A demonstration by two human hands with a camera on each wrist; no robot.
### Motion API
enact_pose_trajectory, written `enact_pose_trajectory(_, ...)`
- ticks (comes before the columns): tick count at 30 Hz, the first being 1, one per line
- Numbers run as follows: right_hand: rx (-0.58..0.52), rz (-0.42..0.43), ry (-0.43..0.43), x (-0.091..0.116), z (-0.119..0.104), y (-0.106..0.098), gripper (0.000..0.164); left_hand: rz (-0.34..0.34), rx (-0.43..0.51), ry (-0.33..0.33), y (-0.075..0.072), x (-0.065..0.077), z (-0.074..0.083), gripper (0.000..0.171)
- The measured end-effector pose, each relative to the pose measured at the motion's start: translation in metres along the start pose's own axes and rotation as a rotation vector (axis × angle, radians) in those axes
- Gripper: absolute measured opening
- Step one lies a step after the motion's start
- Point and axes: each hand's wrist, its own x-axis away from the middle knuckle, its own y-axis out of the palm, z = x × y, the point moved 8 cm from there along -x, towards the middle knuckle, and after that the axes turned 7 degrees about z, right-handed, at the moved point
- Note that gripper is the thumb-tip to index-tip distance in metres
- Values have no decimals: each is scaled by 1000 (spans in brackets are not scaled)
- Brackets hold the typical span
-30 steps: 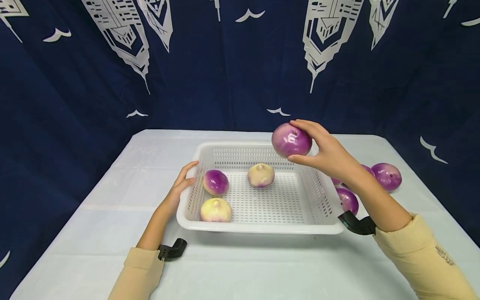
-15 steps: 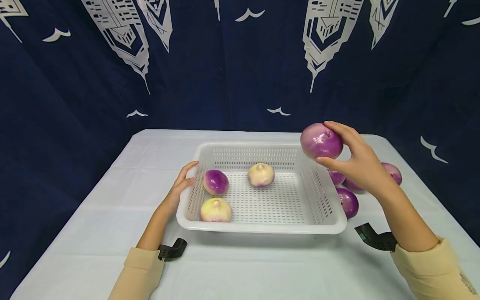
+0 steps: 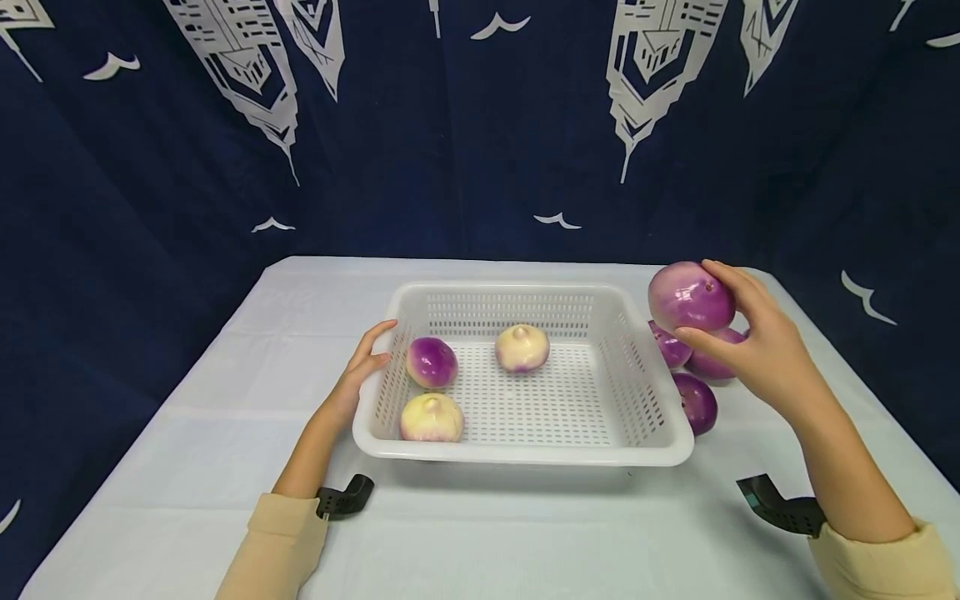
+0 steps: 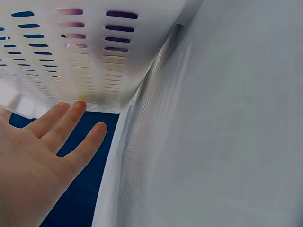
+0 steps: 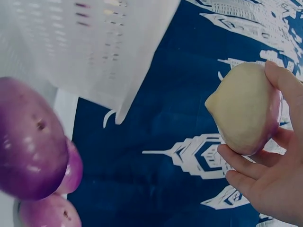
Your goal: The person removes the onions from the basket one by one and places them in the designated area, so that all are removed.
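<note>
Above the table, just right of the basket, my right hand [image 3: 768, 354] grips a purple onion [image 3: 690, 296] between thumb and fingers. In the right wrist view, this held onion [image 5: 244, 111] shows its pale side and pointed tip, turned toward the basket. My left hand [image 3: 356, 379] rests at the left rim of a white perforated plastic basket [image 3: 525, 455]. Its fingers [image 4: 66, 127] lie straight along the basket's side in the left wrist view. Inside the basket sit a purple onion [image 3: 432, 363] and two pale-side-up onions, one front left [image 3: 432, 418], another near the middle [image 3: 522, 348].
Several purple onions [image 3: 696, 404] are grouped on the white table [image 3: 525, 533] against the basket's right side, partly hidden by my right hand. A dark blue cloth [image 3: 450, 150] with white building prints hangs behind the table. Black straps [image 3: 783, 507] circle both wrists.
My right hand has carried the held onion rightward and slightly down, from over the basket to above the grouped onions. The left hand and basket have stayed in place.
</note>
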Motion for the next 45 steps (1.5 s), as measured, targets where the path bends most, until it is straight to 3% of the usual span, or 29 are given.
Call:
enact_pose_trajectory(31, 55, 80, 218, 47, 93, -14, 80, 8, -19, 4, 0, 0, -2, 58)
enact_pose_trajectory(37, 56, 50, 235, 55, 106, -8, 80, 6, -28, 6, -1, -1, -3, 58)
enact_pose_trajectory(45, 100, -52, 300, 62, 134, 3, 82, 4, -33, 11, -1, -1, -4, 58)
